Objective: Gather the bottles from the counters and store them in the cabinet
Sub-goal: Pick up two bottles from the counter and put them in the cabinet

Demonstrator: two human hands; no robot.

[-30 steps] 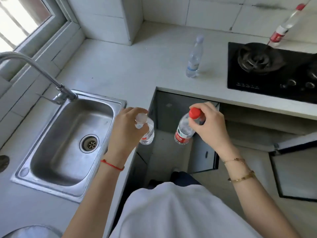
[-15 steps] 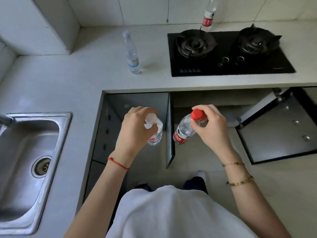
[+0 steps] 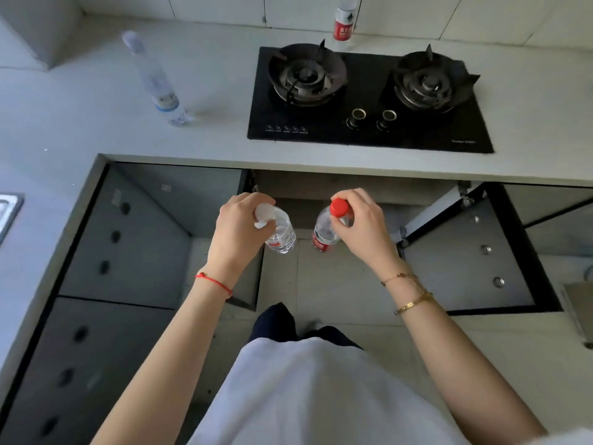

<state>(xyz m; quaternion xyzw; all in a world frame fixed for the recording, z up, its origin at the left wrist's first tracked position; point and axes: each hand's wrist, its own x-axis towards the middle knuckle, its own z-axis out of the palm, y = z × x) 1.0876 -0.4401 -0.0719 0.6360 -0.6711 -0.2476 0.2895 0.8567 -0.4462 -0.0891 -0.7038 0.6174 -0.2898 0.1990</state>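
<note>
Kitchen corner, grey L-shaped counter (image 3: 96,130) seen from above, base cabinet (image 3: 337,187) under the hob standing open with both doors swung out. Nearest: person's white top and both forearms reaching forward over the floor. Left hand (image 3: 239,231) closed around the neck of a clear white-capped bottle (image 3: 280,234); right hand (image 3: 364,228) closed around the neck of a red-capped bottle (image 3: 325,232), red label low on it. Both hang upright, side by side but apart, in front of the open cabinet mouth. Step in hand, as I judge it: carrying 2 bottles to store. Next move calls for crouching and setting them upright inside without knocking the doors. Farther off, 2 bottles remain on the counter: a blue-label bottle (image 3: 157,81) left of the gas hob (image 3: 369,97), a red-label bottle (image 3: 342,22) behind it by the wall. Versus 0.5 s ago: view has swung right, sink almost out of frame, hands now centred on the opening, grips unchanged.
</note>
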